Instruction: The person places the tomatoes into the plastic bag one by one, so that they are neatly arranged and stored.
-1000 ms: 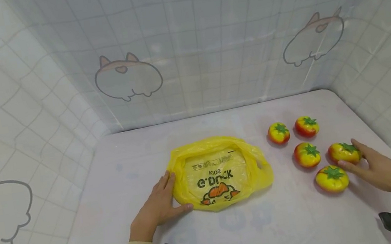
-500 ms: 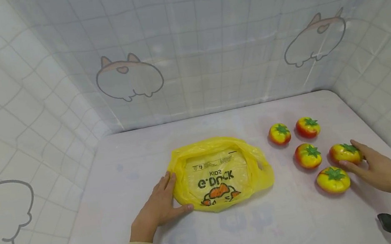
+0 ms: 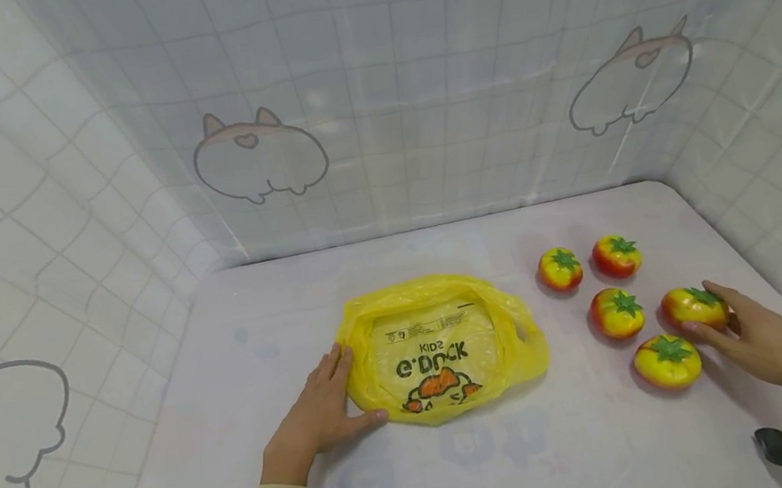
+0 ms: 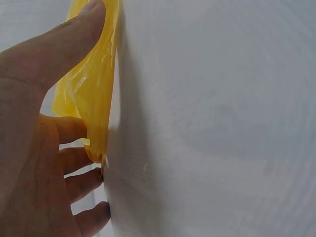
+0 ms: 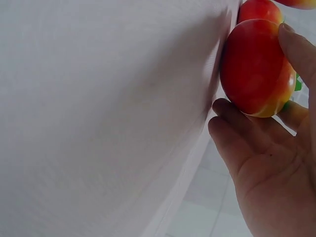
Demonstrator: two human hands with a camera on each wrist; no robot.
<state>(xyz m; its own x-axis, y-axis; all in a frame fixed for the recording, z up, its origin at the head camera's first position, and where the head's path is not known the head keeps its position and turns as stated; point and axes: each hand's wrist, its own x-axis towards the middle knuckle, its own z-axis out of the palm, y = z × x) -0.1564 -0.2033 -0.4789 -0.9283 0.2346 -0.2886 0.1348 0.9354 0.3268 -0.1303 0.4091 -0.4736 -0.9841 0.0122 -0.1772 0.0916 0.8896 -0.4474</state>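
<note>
A yellow plastic bag (image 3: 455,416) lies on the table with its mouth spread and upside-down "G.DUCK KIDS" lettering inside. My left hand (image 3: 317,407) rests at its left edge, thumb on the near rim and fingers loosely bent. In the left wrist view the thumb overlaps the yellow film (image 4: 91,94) and the fingertips meet its lower end. At the right, my right hand (image 3: 762,340) holds a red-yellow toy tomato (image 3: 690,307) between thumb and fingers. From the right wrist view, this tomato (image 5: 254,69) shows its red side, the thumb on top and fingers curled beneath.
Several more toy tomatoes with green leaf tops stand near the right hand: one close in front (image 3: 667,365), one to the left (image 3: 616,316), and a pair farther back, including a tomato (image 3: 616,257). White gridded curtains (image 3: 405,132) enclose the table on three sides.
The tomato at my right hand has shifted very slightly to the right, with the fingers closer around it. The left hand and the bag stay practically where they were.
</note>
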